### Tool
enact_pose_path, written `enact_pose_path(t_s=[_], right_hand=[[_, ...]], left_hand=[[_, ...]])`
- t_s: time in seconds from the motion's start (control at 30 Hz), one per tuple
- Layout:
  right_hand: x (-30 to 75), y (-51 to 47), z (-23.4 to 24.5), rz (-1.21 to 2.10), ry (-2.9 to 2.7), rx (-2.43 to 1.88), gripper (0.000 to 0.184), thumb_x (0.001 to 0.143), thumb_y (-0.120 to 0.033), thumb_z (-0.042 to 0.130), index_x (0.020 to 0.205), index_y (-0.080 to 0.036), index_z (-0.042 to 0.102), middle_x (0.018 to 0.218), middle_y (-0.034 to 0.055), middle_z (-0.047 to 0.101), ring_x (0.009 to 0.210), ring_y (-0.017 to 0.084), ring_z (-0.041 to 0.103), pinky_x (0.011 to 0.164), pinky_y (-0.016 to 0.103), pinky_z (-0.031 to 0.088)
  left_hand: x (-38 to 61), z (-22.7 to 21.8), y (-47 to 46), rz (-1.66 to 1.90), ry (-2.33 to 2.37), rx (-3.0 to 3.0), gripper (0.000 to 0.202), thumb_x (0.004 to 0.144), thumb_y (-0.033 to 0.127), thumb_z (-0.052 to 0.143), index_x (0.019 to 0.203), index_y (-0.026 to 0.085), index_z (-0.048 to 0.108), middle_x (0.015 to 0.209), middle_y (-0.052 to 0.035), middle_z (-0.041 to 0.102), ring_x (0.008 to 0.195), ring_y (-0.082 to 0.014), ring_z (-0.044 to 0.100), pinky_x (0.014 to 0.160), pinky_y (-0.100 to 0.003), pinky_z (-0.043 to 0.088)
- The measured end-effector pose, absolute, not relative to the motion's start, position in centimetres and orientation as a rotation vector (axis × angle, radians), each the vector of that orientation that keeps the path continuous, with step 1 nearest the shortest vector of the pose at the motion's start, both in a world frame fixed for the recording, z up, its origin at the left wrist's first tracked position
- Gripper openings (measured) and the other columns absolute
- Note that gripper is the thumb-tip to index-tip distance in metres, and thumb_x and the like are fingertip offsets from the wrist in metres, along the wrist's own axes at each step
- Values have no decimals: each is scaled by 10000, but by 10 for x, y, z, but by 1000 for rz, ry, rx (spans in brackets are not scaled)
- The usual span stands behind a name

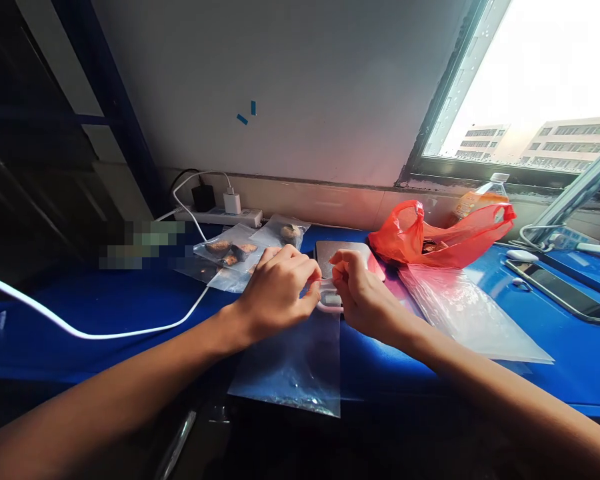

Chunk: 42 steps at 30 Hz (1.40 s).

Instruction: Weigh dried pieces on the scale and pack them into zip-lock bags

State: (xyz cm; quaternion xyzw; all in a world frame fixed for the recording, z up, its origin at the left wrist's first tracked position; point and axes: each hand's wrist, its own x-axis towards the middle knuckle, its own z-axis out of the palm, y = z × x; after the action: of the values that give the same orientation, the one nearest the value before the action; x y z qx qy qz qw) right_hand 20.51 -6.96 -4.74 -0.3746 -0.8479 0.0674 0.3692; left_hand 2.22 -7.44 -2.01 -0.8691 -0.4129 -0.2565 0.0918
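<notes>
A clear plastic bag hangs from my two hands over the table's front edge, its top edge pinched between fingers. My left hand is closed on the upper left part of it. Fingers curled, my right hand grips the top on the other side, a short gap from the left. Just behind the hands lies a small kitchen scale with a metal plate, partly covered by them. Left of it, several clear bags hold brownish lumps, and another holds a round pale lump.
A red plastic bag sits at the right before a bottle. Flat clear bags are stacked below it. A phone and white earbud case lie farther right. A white cable crosses the blue table from a power strip.
</notes>
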Motion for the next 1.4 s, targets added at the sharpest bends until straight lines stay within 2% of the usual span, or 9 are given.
enact_pose_path(t_s=[0.27,0.43,0.57,0.7,0.87,1.1,1.23,1.4], right_hand=[[202,-67,-48,232,-2110,-810,447,779,-49,447,1189,-194,344,891,34,547,771,121,549,693,265,493],[199,-68,-50,170,-2087,-820,403,772,-39,433,1144,-185,379,797,7,563,699,112,550,669,252,473],[195,-72,-51,97,-2085,-937,335,755,-47,437,1054,-193,401,785,30,604,674,146,567,610,271,439],[193,-75,-50,105,-2071,-951,285,769,-53,435,1009,-205,403,829,57,631,723,165,600,627,284,450],[199,-71,-42,205,-1993,-951,299,785,-114,505,1049,-206,400,729,-6,590,663,131,580,626,263,470],[202,-74,-37,161,-2087,-868,185,831,-111,427,999,-190,426,734,-2,571,628,103,535,582,227,442],[210,-75,-28,152,-2020,-928,157,808,-106,462,940,-192,466,725,-6,571,629,100,533,567,218,427],[231,-67,-12,203,-1967,-999,109,792,-137,538,890,-184,548,715,-10,582,638,97,538,597,227,435]], left_hand=[[20,-26,-71,-738,-1206,-2675,182,899,208,431,893,147,602,888,-79,643,903,-233,555,792,-371,456],[21,-28,-72,-828,-1147,-2678,152,886,212,465,862,151,602,865,-71,639,887,-228,561,780,-362,460],[23,-30,-72,-875,-1111,-2672,156,874,224,479,843,147,611,836,-70,642,882,-224,564,776,-350,461],[24,-29,-72,-874,-1105,-2666,158,865,235,491,818,148,614,823,-67,639,864,-220,561,755,-341,453],[21,-25,-72,-923,-1146,-2680,131,854,217,506,820,163,621,793,-37,643,832,-203,550,764,-341,437],[22,-23,-73,-932,-1172,-2747,108,837,223,530,831,179,628,794,-16,655,812,-188,564,770,-342,412],[19,-19,-71,-964,-1286,-2739,158,861,290,522,857,186,640,781,-13,663,758,-179,582,756,-345,409],[9,-12,-67,-1126,-1356,-2724,164,861,274,518,816,181,645,776,-4,674,747,-154,599,690,-283,414]])
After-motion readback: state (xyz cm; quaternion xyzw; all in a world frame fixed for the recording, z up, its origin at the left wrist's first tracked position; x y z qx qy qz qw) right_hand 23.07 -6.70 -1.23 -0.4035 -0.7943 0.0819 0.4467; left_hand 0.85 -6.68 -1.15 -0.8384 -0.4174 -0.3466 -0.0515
